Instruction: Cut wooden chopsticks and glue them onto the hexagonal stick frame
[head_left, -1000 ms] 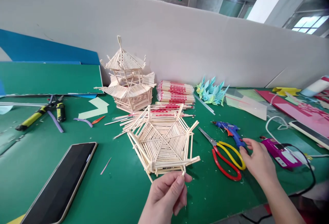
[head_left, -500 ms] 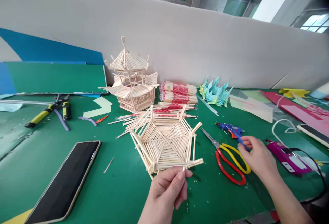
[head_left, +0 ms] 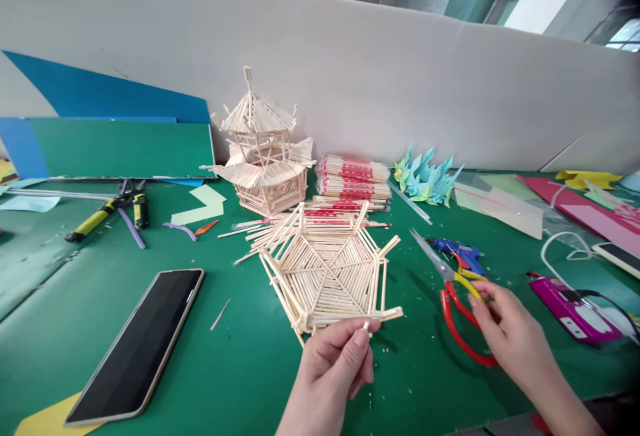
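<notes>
My left hand (head_left: 336, 364) pinches a short wooden stick (head_left: 366, 325) between thumb and fingers, just in front of the near edge of a hexagonal stick frame (head_left: 327, 273) lying on the green table (head_left: 240, 363). My right hand (head_left: 507, 333) is closed on the yellow and red scissors (head_left: 457, 303), lifting their handle end off the table, blades pointing away. A blue glue gun (head_left: 463, 254) lies just behind the scissors.
A finished stick pagoda (head_left: 263, 153) stands at the back beside packs of wrapped chopsticks (head_left: 353, 179) and loose sticks (head_left: 250, 236). A dark phone (head_left: 140, 343) lies at the left. Yellow-handled cutters (head_left: 107, 209), paper cranes (head_left: 425, 179), a pink device (head_left: 570, 303) and paper sheets surround the work.
My right hand moved from the glue gun to the scissors, closed on their handles and raised them. My left hand kept its pinch on the stick. The view shifted slightly left.
</notes>
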The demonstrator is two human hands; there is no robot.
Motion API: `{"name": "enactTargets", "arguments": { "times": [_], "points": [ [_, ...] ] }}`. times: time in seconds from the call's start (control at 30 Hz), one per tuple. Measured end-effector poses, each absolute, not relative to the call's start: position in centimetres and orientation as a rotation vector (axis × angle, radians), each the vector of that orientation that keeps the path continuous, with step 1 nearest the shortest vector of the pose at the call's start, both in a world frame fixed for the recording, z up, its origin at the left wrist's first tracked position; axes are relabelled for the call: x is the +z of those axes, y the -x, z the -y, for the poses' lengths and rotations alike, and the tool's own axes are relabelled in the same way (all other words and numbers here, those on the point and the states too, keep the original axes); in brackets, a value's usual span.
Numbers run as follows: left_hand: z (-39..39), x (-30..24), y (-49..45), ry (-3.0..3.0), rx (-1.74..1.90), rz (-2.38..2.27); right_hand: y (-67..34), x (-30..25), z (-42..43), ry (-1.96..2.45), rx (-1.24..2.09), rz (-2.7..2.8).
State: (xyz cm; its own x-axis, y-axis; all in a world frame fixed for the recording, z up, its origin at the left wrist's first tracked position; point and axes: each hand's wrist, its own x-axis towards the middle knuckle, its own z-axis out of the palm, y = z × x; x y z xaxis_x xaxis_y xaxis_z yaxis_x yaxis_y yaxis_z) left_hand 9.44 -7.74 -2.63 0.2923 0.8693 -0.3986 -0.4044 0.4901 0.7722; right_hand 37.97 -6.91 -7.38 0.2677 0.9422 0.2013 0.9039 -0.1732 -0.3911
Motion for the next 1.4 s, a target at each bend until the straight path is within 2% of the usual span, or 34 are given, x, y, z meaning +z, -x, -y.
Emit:
{"name": "enactTargets", "arguments": {
  "times": [0.13,0.23,0.63,0.93,1.27,1.4],
  "points": [
    [7.8,-3.0,-9.6,-0.704,0.962,-0.907,-35.8,-3.6,9.5,1.805,0.603,1.759],
    [7.9,-3.0,-9.3,-0.816,1.001,-0.909,-34.2,-2.7,11.1,1.719,0.755,1.887],
    [8.5,-4.0,-8.1,-1.241,1.283,-0.948,-31.7,-2.1,11.3,1.64,0.23,2.327],
    [7.5,-3.6,-7.8,-1.505,1.313,-0.803,-31.6,-1.9,11.4,1.7,0.213,2.372],
    [7.9,-3.1,-7.7,-1.431,1.191,-0.906,-31.8,-2.2,11.3,1.67,0.352,2.305],
    [7.7,-2.8,-7.4,-1.467,1.163,-0.897,-31.5,-1.6,11.0,1.601,0.237,2.311]
  ]
}}
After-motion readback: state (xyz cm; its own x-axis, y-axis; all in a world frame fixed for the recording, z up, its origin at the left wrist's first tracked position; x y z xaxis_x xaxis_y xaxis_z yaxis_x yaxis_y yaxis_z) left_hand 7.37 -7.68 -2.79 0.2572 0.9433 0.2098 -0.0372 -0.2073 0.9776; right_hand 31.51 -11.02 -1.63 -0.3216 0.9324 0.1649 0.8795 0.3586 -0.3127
